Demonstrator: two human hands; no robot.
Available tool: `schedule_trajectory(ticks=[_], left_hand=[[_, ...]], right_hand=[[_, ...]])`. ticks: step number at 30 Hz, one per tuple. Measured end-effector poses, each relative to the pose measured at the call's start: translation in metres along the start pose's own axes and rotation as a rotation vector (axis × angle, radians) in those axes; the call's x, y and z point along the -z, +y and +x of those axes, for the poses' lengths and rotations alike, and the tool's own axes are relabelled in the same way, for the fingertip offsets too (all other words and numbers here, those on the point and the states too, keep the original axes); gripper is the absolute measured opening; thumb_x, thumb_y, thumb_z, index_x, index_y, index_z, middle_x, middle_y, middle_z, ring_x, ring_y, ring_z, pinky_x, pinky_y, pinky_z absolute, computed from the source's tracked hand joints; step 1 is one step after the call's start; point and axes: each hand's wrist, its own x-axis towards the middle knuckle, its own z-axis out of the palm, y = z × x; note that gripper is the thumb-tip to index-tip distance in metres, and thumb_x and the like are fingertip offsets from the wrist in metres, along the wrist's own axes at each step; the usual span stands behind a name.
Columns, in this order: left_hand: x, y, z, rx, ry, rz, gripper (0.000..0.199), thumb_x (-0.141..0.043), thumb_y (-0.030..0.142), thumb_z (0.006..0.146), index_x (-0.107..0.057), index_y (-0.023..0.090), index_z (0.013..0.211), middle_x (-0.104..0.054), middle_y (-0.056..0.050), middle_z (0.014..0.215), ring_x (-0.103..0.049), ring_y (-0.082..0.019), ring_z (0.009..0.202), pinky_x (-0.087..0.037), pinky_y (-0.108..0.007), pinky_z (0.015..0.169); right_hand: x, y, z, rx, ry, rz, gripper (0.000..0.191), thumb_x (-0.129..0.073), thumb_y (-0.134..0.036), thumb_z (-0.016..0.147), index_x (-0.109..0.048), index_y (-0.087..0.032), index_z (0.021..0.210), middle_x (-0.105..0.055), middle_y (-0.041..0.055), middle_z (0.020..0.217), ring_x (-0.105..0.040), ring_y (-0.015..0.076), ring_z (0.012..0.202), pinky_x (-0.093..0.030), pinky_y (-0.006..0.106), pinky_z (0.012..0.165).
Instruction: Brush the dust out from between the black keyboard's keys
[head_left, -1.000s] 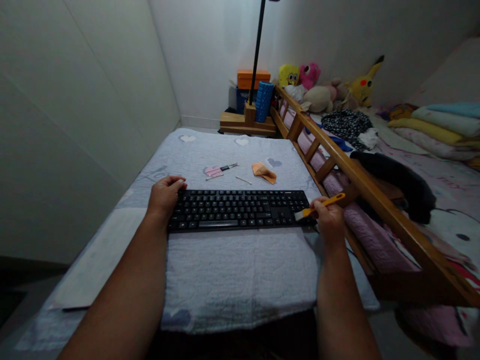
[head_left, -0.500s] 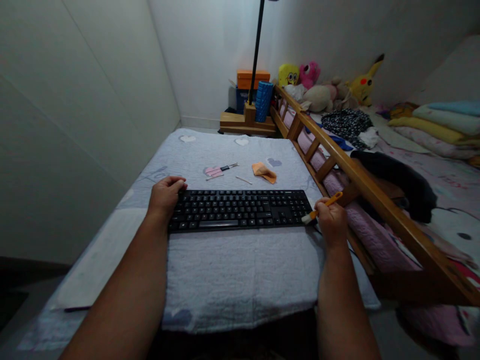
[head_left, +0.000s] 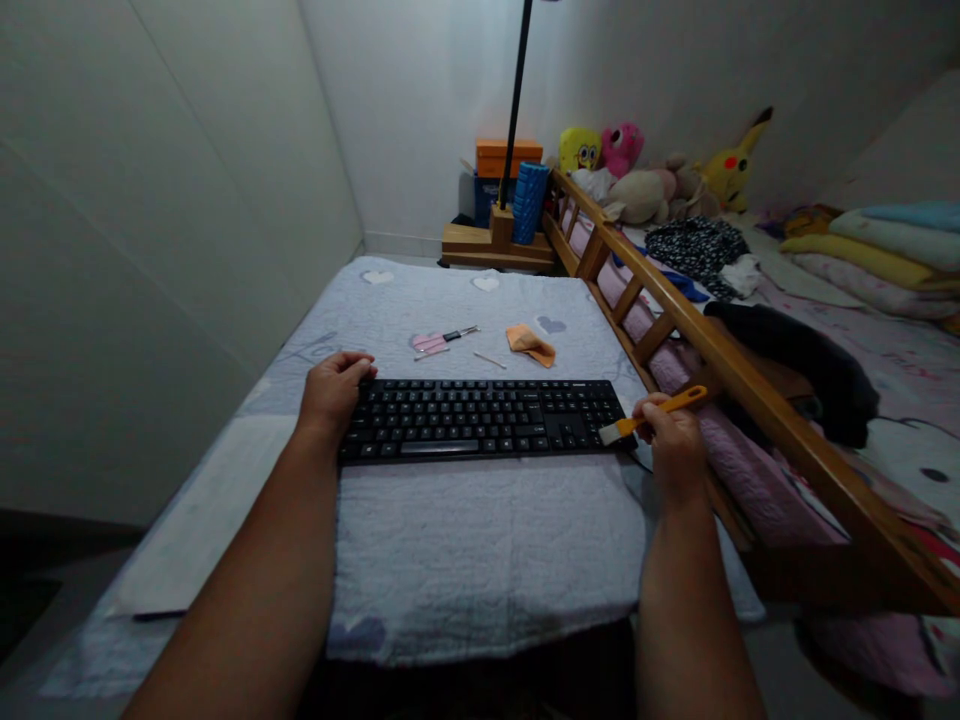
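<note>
The black keyboard (head_left: pixel 450 420) lies across the cloth-covered desk (head_left: pixel 487 540), the left hand (head_left: pixel 330 395) grasping its left end. At the number-pad end, the right hand (head_left: pixel 673 438) grips a yellow-handled brush (head_left: pixel 627 427), its bristles apparently on the keys, though small in view. Beyond lie a thin white stick (head_left: pixel 490 360) and an orange cloth (head_left: pixel 531 345).

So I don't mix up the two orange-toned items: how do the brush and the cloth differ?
The brush is held in the right hand; the cloth lies untouched beyond the keyboard.
The brush has a long, straight handle and pale bristles; the cloth is crumpled.
Both share orange tones, the brush's on its handle.
</note>
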Motion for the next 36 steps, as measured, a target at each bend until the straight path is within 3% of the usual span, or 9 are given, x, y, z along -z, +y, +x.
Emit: schedule_trajectory(ticks=[3,6,16,20,25,28,31,34,36], left_hand=[[0.000,0.000,0.000,0.000,-0.005,-0.004,0.021,-0.068,0.031,0.062,-0.070,0.020,0.079,-0.070,-0.004,0.075,-0.067,-0.022,0.075,-0.055,-0.034,0.075],[0.000,0.000,0.000,-0.001,-0.004,-0.009,0.019,-0.068,0.029,0.063,-0.070,0.020,0.078,-0.070,-0.003,0.074,-0.066,-0.022,0.075,-0.054,-0.033,0.075],[0.000,0.001,-0.001,0.007,0.000,-0.019,0.015,-0.068,0.028,0.064,-0.070,0.020,0.077,-0.069,-0.003,0.072,-0.065,-0.021,0.074,-0.054,-0.033,0.076],[0.000,-0.001,0.000,-0.002,-0.002,-0.012,0.016,-0.068,0.028,0.064,-0.070,0.020,0.077,-0.069,-0.003,0.072,-0.065,-0.020,0.073,-0.054,-0.032,0.074],[0.000,0.000,0.000,0.007,-0.003,-0.013,0.015,-0.068,0.028,0.065,-0.069,0.020,0.077,-0.069,-0.003,0.073,-0.065,-0.021,0.073,-0.053,-0.032,0.073],[-0.001,0.002,-0.001,0.006,0.001,-0.006,0.015,-0.067,0.027,0.065,-0.070,0.020,0.077,-0.068,-0.003,0.072,-0.065,-0.021,0.073,-0.053,-0.032,0.073],[-0.001,0.002,-0.001,0.002,-0.002,-0.004,0.015,-0.067,0.027,0.064,-0.070,0.020,0.077,-0.068,-0.003,0.072,-0.065,-0.021,0.073,-0.053,-0.032,0.074],[-0.001,0.001,-0.001,0.007,0.001,-0.001,0.015,-0.067,0.028,0.064,-0.070,0.020,0.077,-0.068,-0.003,0.071,-0.065,-0.021,0.074,-0.054,-0.033,0.075],[-0.001,0.000,0.000,0.001,0.001,0.004,0.017,-0.068,0.028,0.064,-0.070,0.020,0.078,-0.068,-0.003,0.072,-0.065,-0.022,0.075,-0.053,-0.033,0.077]], right_hand=[[-0.002,0.002,0.000,-0.012,-0.162,0.015,0.023,-0.059,-0.042,0.079,-0.059,-0.021,0.069,-0.046,-0.0038,0.058,-0.042,0.0130,0.052,-0.034,0.025,0.051],[0.000,0.007,0.002,0.012,-0.182,-0.054,0.026,-0.057,-0.044,0.083,-0.060,-0.021,0.071,-0.048,-0.0030,0.058,-0.044,0.0143,0.053,-0.035,0.027,0.052],[0.014,0.012,0.012,0.092,0.195,-0.511,0.023,-0.047,-0.039,0.073,-0.061,-0.022,0.065,-0.063,0.0050,0.065,-0.060,0.0247,0.072,-0.044,0.034,0.070],[0.017,0.012,0.012,0.067,0.284,-0.559,0.026,-0.045,-0.041,0.074,-0.062,-0.022,0.069,-0.060,0.0052,0.064,-0.059,0.0259,0.071,-0.043,0.035,0.070],[0.020,0.011,0.012,0.146,0.366,-0.479,0.024,-0.046,-0.040,0.077,-0.059,-0.021,0.068,-0.059,0.0045,0.068,-0.058,0.0234,0.072,-0.043,0.034,0.069],[0.019,0.010,0.010,0.118,0.312,-0.211,0.023,-0.052,-0.041,0.080,-0.058,-0.021,0.073,-0.054,-0.0011,0.063,-0.052,0.0168,0.060,-0.039,0.029,0.058],[0.015,0.009,0.008,-0.009,0.114,0.024,0.026,-0.060,-0.047,0.081,-0.060,-0.020,0.080,-0.052,-0.0039,0.057,-0.048,0.0132,0.051,-0.034,0.024,0.049],[0.012,0.008,0.004,-0.082,-0.083,0.073,0.033,-0.067,-0.050,0.081,-0.064,-0.018,0.087,-0.060,-0.0010,0.061,-0.052,0.0136,0.052,-0.037,0.024,0.048],[0.013,0.009,0.003,-0.095,-0.143,0.056,0.034,-0.069,-0.051,0.082,-0.066,-0.018,0.089,-0.063,0.0002,0.064,-0.054,0.0138,0.054,-0.038,0.024,0.048]])
